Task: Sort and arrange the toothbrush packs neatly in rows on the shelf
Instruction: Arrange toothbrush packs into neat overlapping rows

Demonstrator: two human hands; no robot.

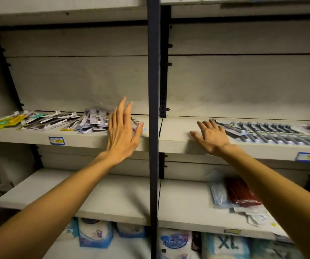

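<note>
Shelf (87,136) holds jumbled toothbrush packs (87,121); right-bay packs (270,133) rowed.

Pale wood-grain shelving (87,141) is divided by a dark upright post (153,90); dim light is cast over grey back panels (75,79).
</note>
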